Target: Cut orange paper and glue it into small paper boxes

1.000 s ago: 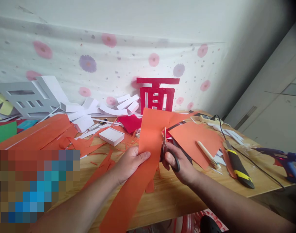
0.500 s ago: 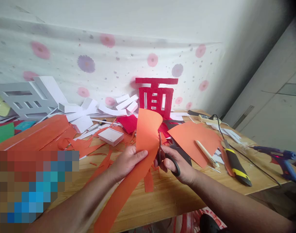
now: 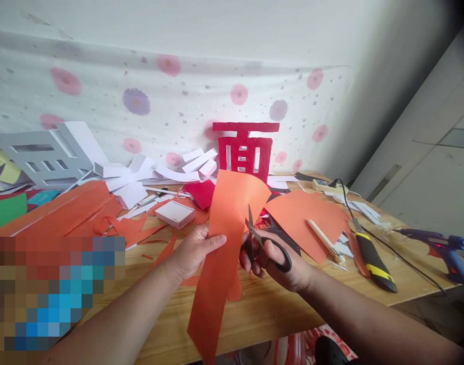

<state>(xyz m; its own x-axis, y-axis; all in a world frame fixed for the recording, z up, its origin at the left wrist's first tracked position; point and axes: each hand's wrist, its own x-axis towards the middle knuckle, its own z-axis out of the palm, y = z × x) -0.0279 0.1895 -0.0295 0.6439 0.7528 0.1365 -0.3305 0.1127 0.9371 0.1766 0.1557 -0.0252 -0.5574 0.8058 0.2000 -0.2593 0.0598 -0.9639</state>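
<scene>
A long sheet of orange paper [image 3: 220,263] is pinched along its left edge by my left hand [image 3: 195,252], the thumb lying on top. Its lower end hangs over the table's front, and the upper part curls to the right. Scissors [image 3: 277,248] with black handles are in my right hand [image 3: 288,266], fingers through the loops. Their blades are parted and point up, lying against the paper's right side. Behind the sheet stands a red cut-out form [image 3: 247,147] with slots in it, partly covered by the paper.
Right of my hands lie an orange fan-shaped sheet [image 3: 308,218], a cream pen-like stick [image 3: 325,238], a black-and-yellow cutter [image 3: 374,258] and a blue glue gun [image 3: 444,248]. White paper pieces [image 3: 197,162], a small white box [image 3: 174,214] and orange scraps [image 3: 129,230] crowd the left and back.
The paper has swung more upright, its lower end shifting right, and its upper right flap has spread outward. The scissor blades have opened wider and tilted left.
</scene>
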